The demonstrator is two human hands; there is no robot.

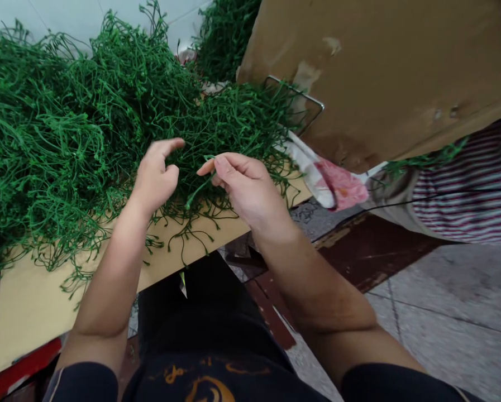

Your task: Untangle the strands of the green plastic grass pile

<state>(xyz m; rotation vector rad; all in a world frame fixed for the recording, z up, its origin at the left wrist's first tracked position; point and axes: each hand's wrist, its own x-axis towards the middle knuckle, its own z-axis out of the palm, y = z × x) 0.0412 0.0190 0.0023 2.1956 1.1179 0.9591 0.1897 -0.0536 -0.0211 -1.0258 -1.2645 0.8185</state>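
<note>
A big heap of thin green plastic stems [66, 128] with small knobbed tips covers most of the cardboard work surface [36, 301]. Over the front of the heap, my left hand [156, 173] hovers with thumb and forefinger apart and nothing between them. To its right, my right hand [246, 184] pinches a green plastic stem [197, 192] between thumb and fingers; the stem hangs down to the left. A few loose stems spill over the board's front edge below my hands.
A large upright cardboard sheet [380, 72] stands at the right, with a bent metal wire handle [304, 95] near its left edge. Beside it lie a pink and white cloth [342, 187] and striped fabric [468, 184]. Tiled floor [455, 296] shows at lower right.
</note>
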